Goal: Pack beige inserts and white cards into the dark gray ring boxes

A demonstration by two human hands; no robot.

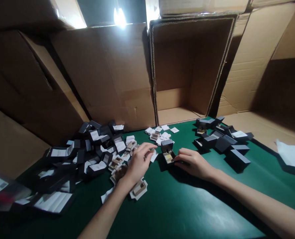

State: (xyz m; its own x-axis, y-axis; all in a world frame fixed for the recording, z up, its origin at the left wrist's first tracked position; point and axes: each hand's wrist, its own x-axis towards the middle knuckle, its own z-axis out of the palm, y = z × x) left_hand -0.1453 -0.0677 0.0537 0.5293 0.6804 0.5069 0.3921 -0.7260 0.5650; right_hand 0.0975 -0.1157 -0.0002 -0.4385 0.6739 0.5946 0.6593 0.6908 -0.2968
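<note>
Green covered the table (199,212), and a small dark box (167,145) stood on it between the two hands, near the middle. Its lid was up, and something yellowish (169,157) sat inside (too small to tell what it was). The right hand (191,161) had its fingers bent at the right side of the small dark box, touching its edge. I could not tell how tightly they held it. The left hand (139,161) was up over some card pieces, well apart from the right hand. Its thumb and pointing finger had a little gap between them, but I could not tell if it held anything.

Little card trays (139,190) lay under and beside the left hand. Small white papers (163,136) lay behind the small dark box. On the left was a big messy heap of dark boxes (81,156), with white bits poking out of many. On the right was a smaller heap of dark boxes (222,144). A white sheet (291,154) lay at the far right. At the back stood a big brown carton (172,73), with its open side facing the table.
</note>
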